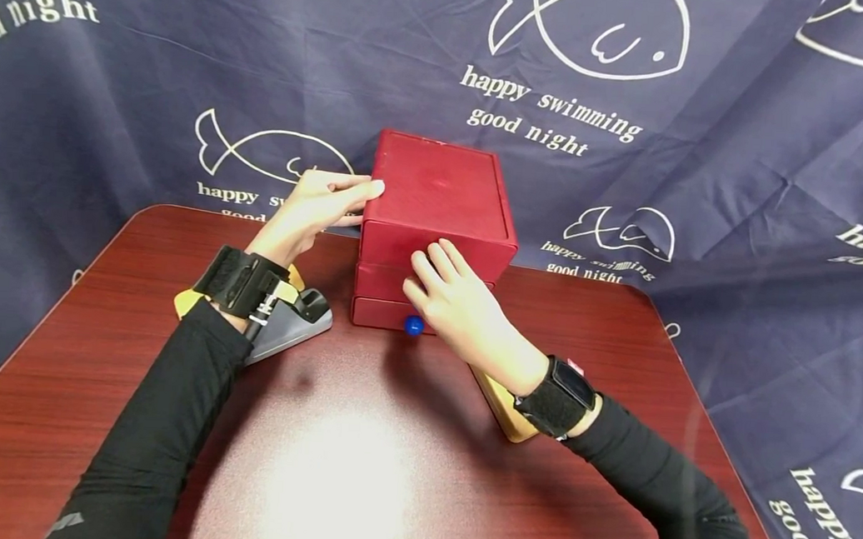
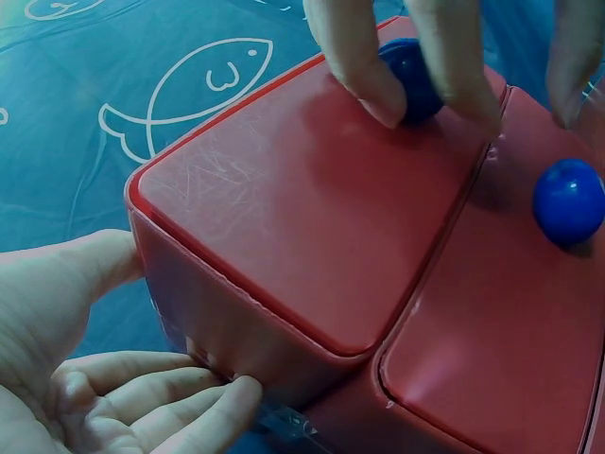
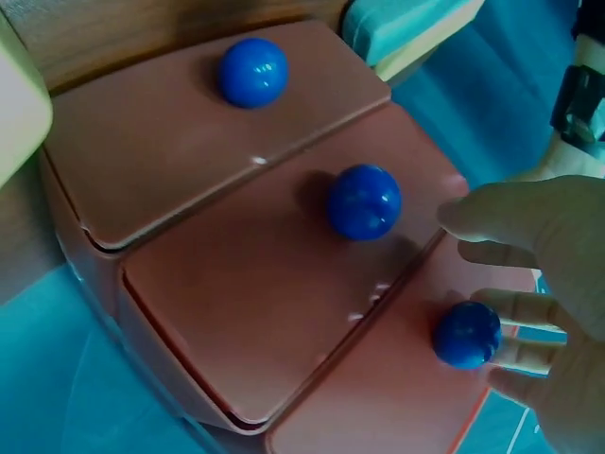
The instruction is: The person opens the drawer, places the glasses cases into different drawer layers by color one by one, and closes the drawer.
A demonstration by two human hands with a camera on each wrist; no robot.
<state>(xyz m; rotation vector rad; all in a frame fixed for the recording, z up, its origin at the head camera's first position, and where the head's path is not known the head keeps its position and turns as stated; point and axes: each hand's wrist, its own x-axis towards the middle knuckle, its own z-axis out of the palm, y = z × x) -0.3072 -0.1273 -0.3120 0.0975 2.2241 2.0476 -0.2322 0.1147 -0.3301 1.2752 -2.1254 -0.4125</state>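
A red drawer cabinet [image 1: 441,187] with three stacked drawers stands at the back of the table. Each drawer front has a round blue knob, and all fronts sit flush. My left hand [image 1: 323,203] rests on the cabinet's left side, thumb at its upper edge; in the left wrist view its fingers [image 2: 170,397] lie extended along the side wall. At the top drawer is my right hand [image 1: 455,304], fingers spread around the top knob [image 3: 468,335], with the thumb held away from it. Below show the middle knob [image 3: 364,202] and bottom knob [image 3: 253,72].
A grey and yellow object [image 1: 287,335] lies left of the cabinet, partly under my left wrist. To the right, a yellow block [image 1: 508,408] is partly covered by my right forearm. Behind the table hangs a dark blue cloth [image 1: 417,51] with white fish drawings and lettering.
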